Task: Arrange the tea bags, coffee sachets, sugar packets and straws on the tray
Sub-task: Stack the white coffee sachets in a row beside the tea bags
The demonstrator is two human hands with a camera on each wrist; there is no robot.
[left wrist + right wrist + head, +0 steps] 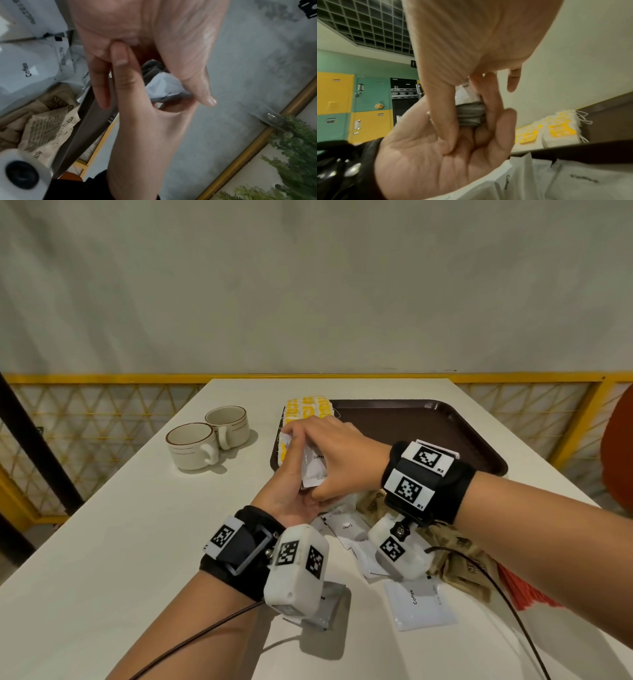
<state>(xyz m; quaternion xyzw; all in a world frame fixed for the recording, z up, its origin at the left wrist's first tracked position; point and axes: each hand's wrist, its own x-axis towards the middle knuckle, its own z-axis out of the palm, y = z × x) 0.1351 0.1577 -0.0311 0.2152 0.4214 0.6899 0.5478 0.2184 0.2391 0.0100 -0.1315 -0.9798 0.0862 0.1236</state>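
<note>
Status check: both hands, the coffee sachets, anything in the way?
Left hand and right hand both grip a stack of coffee sachets, above the tray edge. Tea bags already on tray. Nothing blocking.

bench (113, 542): plain white top
left side: two cream mugs (209, 436), touching
far end: brown tray (428, 426)
near right: loose white coffee sachets (419, 604), brown sugar packets (459, 556), red straws (524, 590) at the edge

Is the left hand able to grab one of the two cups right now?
Probably not yet: the left hand and right hand both hold coffee sachets. The cups stand unblocked nearby.
</note>
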